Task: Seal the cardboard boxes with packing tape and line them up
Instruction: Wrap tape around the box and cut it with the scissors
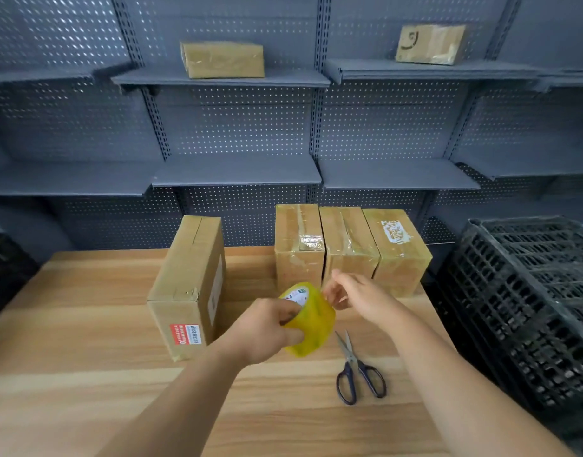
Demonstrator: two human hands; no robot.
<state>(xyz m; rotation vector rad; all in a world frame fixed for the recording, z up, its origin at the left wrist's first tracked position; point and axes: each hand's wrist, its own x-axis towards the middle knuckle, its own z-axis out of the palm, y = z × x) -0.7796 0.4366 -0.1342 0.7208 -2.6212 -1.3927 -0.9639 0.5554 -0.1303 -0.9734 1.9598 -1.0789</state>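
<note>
My left hand (267, 328) grips a yellow roll of packing tape (311, 324) above the wooden table (86, 374). The fingertips of my right hand (346, 293) pinch at the roll's upper right edge. To the left stands a tall cardboard box (188, 285) with a red label on its front and a slit along its top seam. Behind the hands, three taped boxes stand side by side in a row: left (298, 239), middle (348, 242) and right (397, 249), their fronts partly hidden by my right hand.
Blue-handled scissors (356, 371) lie on the table to the right of the roll. Black plastic crates (527, 308) are stacked at the table's right edge. Grey pegboard shelving behind holds two taped boxes on the upper shelves, one in the middle (222, 59) and one at the right (430, 44).
</note>
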